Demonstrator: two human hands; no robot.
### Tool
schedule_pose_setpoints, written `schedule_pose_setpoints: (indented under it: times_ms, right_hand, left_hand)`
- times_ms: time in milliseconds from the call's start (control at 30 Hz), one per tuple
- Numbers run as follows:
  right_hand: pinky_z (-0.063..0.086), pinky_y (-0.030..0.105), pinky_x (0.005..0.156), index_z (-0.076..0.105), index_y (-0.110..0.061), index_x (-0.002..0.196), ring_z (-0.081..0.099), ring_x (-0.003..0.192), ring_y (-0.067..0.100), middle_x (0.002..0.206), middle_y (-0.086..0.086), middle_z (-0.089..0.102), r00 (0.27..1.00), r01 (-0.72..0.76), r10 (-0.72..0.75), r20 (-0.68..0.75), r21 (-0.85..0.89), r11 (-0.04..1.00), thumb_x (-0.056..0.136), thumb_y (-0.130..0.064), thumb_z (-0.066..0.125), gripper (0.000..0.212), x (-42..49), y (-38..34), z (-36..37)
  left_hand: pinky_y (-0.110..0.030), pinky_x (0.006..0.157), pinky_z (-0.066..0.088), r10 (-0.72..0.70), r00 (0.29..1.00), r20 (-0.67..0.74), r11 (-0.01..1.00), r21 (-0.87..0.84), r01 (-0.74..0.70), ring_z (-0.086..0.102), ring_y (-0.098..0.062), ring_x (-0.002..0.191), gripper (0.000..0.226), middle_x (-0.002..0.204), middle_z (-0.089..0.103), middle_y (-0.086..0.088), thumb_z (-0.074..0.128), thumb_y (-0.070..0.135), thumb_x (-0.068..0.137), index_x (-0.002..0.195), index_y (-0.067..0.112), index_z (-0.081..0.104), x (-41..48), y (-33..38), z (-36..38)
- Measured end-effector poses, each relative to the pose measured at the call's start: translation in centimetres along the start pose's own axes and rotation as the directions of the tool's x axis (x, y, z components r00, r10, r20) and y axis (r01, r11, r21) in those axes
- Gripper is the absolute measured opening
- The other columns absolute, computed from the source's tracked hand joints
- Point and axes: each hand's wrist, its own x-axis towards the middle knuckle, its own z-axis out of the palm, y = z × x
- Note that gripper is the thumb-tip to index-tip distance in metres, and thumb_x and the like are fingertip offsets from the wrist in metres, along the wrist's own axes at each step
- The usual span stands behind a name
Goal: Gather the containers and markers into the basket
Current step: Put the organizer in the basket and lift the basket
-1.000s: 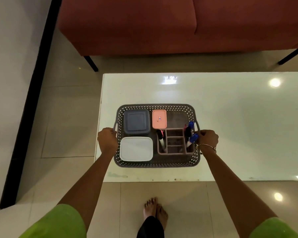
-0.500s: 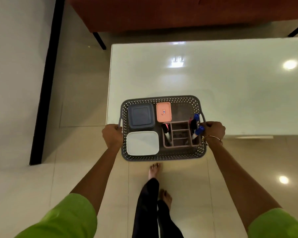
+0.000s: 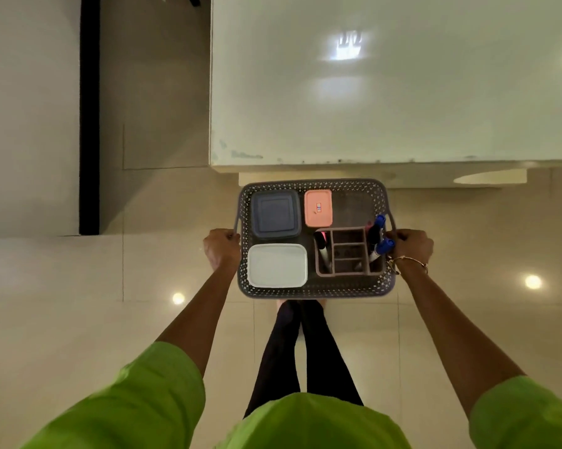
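Hands grip the basket on both sides: the left hand is clenched round the left handle and the right hand is clenched round the right handle, a thin bracelet at that wrist. The grey perforated basket is held level in the air in front of the person, over the pale tiled floor and clear of the white worktop, whose near edge lies just beyond the basket's far rim.

Inside, the dark blue-grey square container sits in the far left corner with its lid on. Just beside it to the right lies the small salmon-pink container, with a little label on its lid. The white container fills the near left corner, close against the blue-grey one. The near right part holds a brown divided caddy with several compartments. Two blue-capped markers stand tilted in the caddy's right-hand compartment, their caps leaning out toward the right handle, close to the right hand. Another marker, dark with a reddish tip, stands in the left-hand compartment; something pinkish shows behind the blue caps, too small to tell what.

Lime green sleeves cover the upper arms, and dark trousers run down to feet mostly hidden beneath the basket. A black strip runs along the foot of the wall at left.
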Motion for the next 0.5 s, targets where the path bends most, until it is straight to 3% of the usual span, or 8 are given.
schedule_pose_setpoints:
  times_ms: [233, 433, 500]
  right_hand:
    - [0.050, 0.038, 0.079, 0.068, -0.001, 0.102, 0.064, 0.091, 0.039, 0.098, 0.028, 0.069, 0.997, -0.075, 0.075, 0.006, -0.010, 0.997, 0.082, -0.012, 0.062, 0.023, 2.7, 3.7, 7.1]
    - [0.048, 0.033, 0.077, 0.068, -0.001, 0.103, 0.064, 0.092, 0.035, 0.101, 0.024, 0.070, 0.999, -0.044, 0.044, 0.000, 0.078, 0.996, 0.084, -0.015, 0.062, 0.024, 11.4, 3.6, 14.6]
    - [0.047, 0.033, 0.079, 0.066, 0.000, 0.106, 0.064, 0.095, 0.035, 0.104, 0.023, 0.069, 1.000, -0.001, 0.003, -0.021, 0.098, 0.995, 0.087, -0.013, 0.058, 0.024, 13.9, 2.6, 16.6]
  left_hand:
    - [-0.043, 0.077, 0.059, 0.010, 0.999, 0.053, 0.998, 0.062, -0.013, 0.070, -0.030, 0.079, 0.016, 0.091, 0.073, -0.019, 0.066, 0.005, 0.081, 0.095, 0.001, 0.072, 4.0, -3.5, 4.6]
    - [-0.040, 0.077, 0.059, -0.013, 1.000, 0.009, 0.994, -0.107, 0.014, 0.071, -0.028, 0.078, 0.017, 0.091, 0.073, -0.020, 0.067, 0.000, 0.078, 0.094, 0.002, 0.072, 11.9, -3.6, 12.5]
    - [-0.039, 0.079, 0.058, 0.024, 0.999, -0.036, 0.996, -0.090, -0.027, 0.070, -0.028, 0.082, 0.024, 0.091, 0.073, -0.020, 0.065, -0.003, 0.074, 0.095, 0.005, 0.072, 14.2, -3.2, 14.9]
